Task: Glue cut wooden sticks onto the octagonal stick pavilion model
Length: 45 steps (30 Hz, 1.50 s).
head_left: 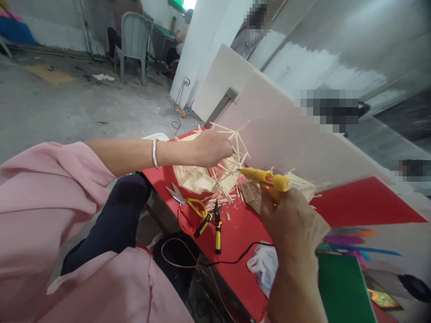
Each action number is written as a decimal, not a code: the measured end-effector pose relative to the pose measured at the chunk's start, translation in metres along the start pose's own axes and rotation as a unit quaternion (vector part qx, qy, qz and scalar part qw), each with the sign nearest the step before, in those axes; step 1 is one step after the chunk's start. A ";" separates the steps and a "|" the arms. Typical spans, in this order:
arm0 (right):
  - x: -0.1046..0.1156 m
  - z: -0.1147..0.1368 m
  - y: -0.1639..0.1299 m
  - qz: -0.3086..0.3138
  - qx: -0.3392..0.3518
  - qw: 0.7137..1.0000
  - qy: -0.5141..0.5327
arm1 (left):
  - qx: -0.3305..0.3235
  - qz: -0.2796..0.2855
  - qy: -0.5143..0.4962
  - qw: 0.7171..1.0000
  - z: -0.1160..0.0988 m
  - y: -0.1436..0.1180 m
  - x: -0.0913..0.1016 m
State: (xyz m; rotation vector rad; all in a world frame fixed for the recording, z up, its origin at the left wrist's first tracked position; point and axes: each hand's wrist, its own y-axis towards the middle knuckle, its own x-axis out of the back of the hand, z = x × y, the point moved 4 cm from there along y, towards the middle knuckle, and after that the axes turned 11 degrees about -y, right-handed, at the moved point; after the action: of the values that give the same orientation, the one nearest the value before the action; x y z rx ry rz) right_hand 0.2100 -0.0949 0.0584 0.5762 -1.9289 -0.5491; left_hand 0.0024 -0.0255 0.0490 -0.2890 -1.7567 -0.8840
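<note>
On red table (353, 202) | right hand (292, 224) grips glue gun (266, 179) (no label legible) | left hand (212, 148) steadies stick model (218, 172)

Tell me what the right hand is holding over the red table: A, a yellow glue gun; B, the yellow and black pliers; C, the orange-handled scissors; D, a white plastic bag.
A: the right hand grips a yellow glue gun with its nozzle aimed at the stick model, while the scissors and pliers lie untouched on the red table.
</note>
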 end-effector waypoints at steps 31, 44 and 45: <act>-0.004 -0.002 -0.007 -0.017 0.010 1.000 -0.007 | -0.021 -0.022 0.003 1.000 0.000 0.002 -0.001; -0.008 -0.006 -0.014 -0.013 -0.003 1.000 0.022 | 0.040 0.012 -0.037 0.998 0.001 0.006 0.013; -0.008 -0.006 -0.014 -0.016 -0.001 0.999 0.028 | 0.053 0.021 -0.050 0.997 0.003 0.007 0.013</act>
State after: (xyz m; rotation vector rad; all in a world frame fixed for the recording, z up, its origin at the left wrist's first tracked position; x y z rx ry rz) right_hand 0.2210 -0.1016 0.0467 0.6156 -1.8690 -0.5488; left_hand -0.0007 -0.0217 0.0634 -0.3046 -1.8765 -0.7550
